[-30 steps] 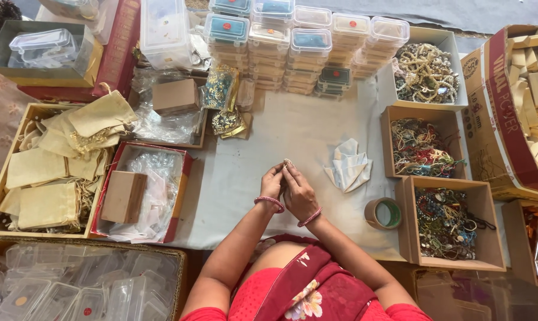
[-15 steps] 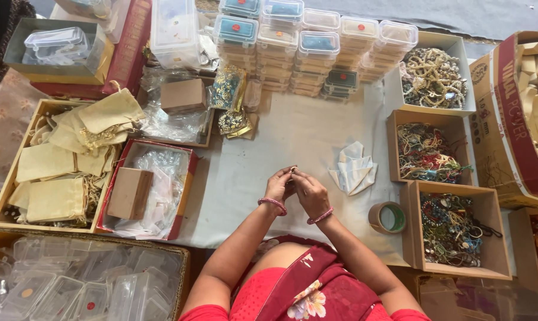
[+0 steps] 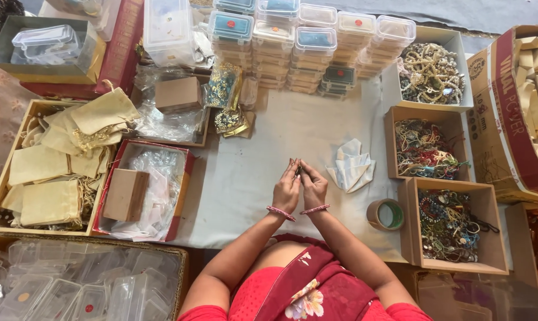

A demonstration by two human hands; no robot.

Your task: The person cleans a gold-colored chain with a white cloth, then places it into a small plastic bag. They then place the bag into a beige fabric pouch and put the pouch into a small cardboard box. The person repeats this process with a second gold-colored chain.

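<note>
Two hands, mine, meet over the middle of a pale cloth in the one view from the camera on my head. My left hand and right hand press close together, fingertips pinched narrow around a small dark piece that is too tiny to make out; I cannot tell which hand really grips it. Each wrist wears a thin red bangle. Just beside my right hand lies a little pile of folded white papers, and nearer my right elbow sits a roll of tape. Along my right stand three open cardboard boxes of tangled jewellery: the nearest box dark and multicoloured, the middle box of mixed threads and chains, the far box of pale beads. Ahead of me are stacks of clear plastic containers. To my left sit a red tray holding plastic bags and a brown box, and a tray of yellow cloth pouches.
</note>
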